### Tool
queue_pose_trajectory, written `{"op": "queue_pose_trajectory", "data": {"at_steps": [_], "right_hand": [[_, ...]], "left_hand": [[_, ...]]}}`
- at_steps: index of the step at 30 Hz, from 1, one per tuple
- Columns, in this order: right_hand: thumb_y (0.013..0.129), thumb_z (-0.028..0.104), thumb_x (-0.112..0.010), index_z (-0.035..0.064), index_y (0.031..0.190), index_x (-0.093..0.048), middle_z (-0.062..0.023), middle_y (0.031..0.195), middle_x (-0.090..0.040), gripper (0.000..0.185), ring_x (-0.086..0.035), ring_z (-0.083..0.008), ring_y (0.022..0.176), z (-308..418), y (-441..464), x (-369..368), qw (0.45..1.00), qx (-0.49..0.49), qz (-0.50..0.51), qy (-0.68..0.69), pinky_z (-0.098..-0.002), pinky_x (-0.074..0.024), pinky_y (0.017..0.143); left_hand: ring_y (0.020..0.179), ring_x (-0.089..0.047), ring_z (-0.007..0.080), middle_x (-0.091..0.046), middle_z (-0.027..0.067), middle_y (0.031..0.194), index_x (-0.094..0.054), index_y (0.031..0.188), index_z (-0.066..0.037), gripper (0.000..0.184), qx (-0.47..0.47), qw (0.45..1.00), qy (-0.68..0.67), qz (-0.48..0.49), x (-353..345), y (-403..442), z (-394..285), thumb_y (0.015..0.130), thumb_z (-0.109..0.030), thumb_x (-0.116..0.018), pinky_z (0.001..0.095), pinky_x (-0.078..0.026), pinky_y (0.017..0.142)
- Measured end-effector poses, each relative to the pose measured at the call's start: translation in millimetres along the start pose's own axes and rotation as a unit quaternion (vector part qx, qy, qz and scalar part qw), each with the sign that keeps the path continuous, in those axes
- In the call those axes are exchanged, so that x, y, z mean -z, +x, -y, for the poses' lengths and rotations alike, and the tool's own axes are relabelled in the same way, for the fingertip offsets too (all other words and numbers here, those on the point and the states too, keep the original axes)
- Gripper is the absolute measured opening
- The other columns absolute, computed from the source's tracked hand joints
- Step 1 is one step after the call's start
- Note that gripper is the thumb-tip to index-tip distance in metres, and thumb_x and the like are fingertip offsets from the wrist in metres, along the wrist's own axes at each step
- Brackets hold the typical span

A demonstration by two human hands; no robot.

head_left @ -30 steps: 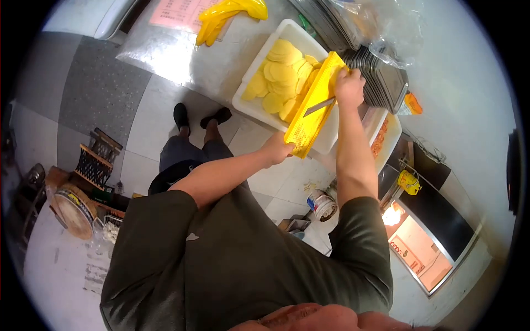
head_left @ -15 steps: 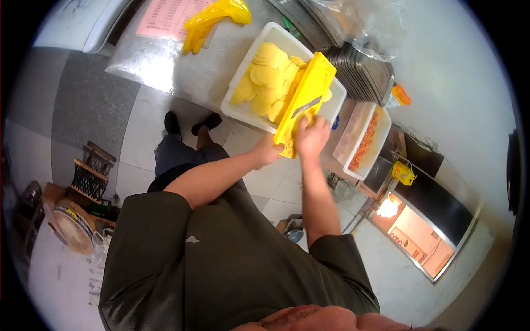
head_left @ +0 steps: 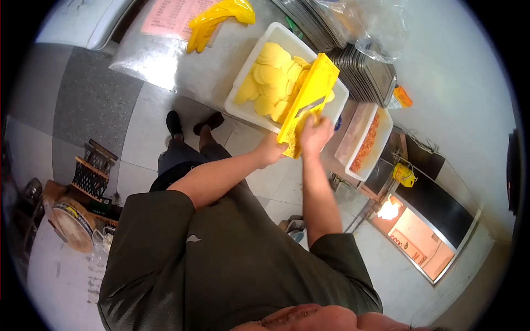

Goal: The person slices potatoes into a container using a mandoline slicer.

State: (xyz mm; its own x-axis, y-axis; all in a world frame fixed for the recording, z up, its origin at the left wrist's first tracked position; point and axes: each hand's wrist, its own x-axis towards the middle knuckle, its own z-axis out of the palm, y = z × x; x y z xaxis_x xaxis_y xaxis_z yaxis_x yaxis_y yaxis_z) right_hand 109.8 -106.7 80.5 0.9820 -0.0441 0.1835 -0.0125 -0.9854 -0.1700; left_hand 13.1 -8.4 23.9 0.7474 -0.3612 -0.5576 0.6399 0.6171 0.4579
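Note:
A yellow mandoline slicer (head_left: 318, 74) lies slanted across a white plastic tub (head_left: 243, 65), its metal blade near the middle. My left hand (head_left: 270, 150) is closed round the slicer's near end. On the slicer's face, just below the blade, my right hand (head_left: 317, 135) is closed over a pale yellow potato, mostly hidden by the fingers. Thin round potato slices (head_left: 270, 77) are piled in the tub, to the left of the slicer and partly beneath it.
A yellow rubber glove (head_left: 223, 16) and a pink printed sheet (head_left: 171, 19) lie on the metal table (head_left: 143, 55). Stacked metal trays (head_left: 364, 77) stand behind the tub. Right of it is a white container (head_left: 381, 135) with orange-red chopped food. A flame (head_left: 388, 208) burns further right.
My right hand has shifted slightly on the slicer, with the potato under it. The left hand keeps its hold. The whole view has moved a little.

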Motion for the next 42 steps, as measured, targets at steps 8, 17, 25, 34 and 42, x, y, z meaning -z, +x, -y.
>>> {"op": "queue_pose_trajectory", "data": {"at_steps": [8, 17, 25, 34, 42], "right_hand": [[0.086, 0.024, -0.064, -0.0009, 0.096, -0.064, -0.0234, 0.101, -0.06, 0.027, -0.054, -0.0414, 0.1, 11, 1, -4, 0.999, -0.025, -0.022, -0.032, -0.0505, -0.0415, 0.09], [0.091, 0.04, -0.053, 0.0026, 0.098, -0.072, -0.0256, 0.103, -0.067, 0.042, -0.063, -0.0451, 0.098, 11, 170, -55, 0.994, -0.039, -0.009, -0.101, -0.0506, -0.0492, 0.089], [0.095, 0.029, -0.058, -0.0013, 0.09, -0.064, -0.0249, 0.099, -0.06, 0.031, -0.054, -0.0429, 0.099, 6, -44, 10, 0.999, -0.041, -0.002, -0.011, -0.0507, -0.0412, 0.089], [0.095, 0.032, -0.051, -0.0027, 0.087, -0.069, -0.0266, 0.093, -0.066, 0.04, -0.061, -0.0449, 0.092, 8, 119, -40, 0.995, 0.005, 0.024, -0.098, -0.0539, -0.0463, 0.083], [0.094, 0.034, -0.051, -0.0044, 0.086, -0.069, -0.0276, 0.085, -0.068, 0.043, -0.066, -0.0454, 0.084, -5, 118, -42, 0.997, 0.023, 0.031, -0.064, -0.0515, -0.0503, 0.079]], "left_hand": [[0.112, -0.062, 0.0205, -0.057, 0.013, 0.125, -0.046, 0.13, 0.004, 0.037, 0.027, 0.998, 0.054, 0.034, 5, 0, -7, 0.096, -0.008, -0.055, 0.0373, -0.056, 0.092], [0.081, -0.07, 0.0234, -0.066, 0.0192, 0.105, -0.049, 0.122, 0.007, 0.038, -0.022, 0.997, 0.057, -0.053, 0, 15, 25, 0.092, -0.013, -0.062, 0.0337, -0.058, 0.071], [0.106, -0.064, 0.0204, -0.062, 0.0098, 0.117, -0.053, 0.125, -0.001, 0.029, 0.016, 0.999, 0.026, 0.033, 4, 5, 3, 0.097, -0.006, -0.056, 0.0367, -0.057, 0.088], [0.075, -0.067, 0.022, -0.068, 0.0156, 0.097, -0.058, 0.115, 0.005, 0.032, 0.007, 0.986, 0.168, -0.01, 6, 1, -4, 0.09, -0.015, -0.063, 0.0348, -0.053, 0.067], [0.088, -0.068, 0.0235, -0.067, 0.0156, 0.105, -0.055, 0.123, 0.005, 0.032, -0.046, 0.998, 0.019, -0.028, -1, 8, 9, 0.093, -0.007, -0.058, 0.0352, -0.056, 0.074]]}}
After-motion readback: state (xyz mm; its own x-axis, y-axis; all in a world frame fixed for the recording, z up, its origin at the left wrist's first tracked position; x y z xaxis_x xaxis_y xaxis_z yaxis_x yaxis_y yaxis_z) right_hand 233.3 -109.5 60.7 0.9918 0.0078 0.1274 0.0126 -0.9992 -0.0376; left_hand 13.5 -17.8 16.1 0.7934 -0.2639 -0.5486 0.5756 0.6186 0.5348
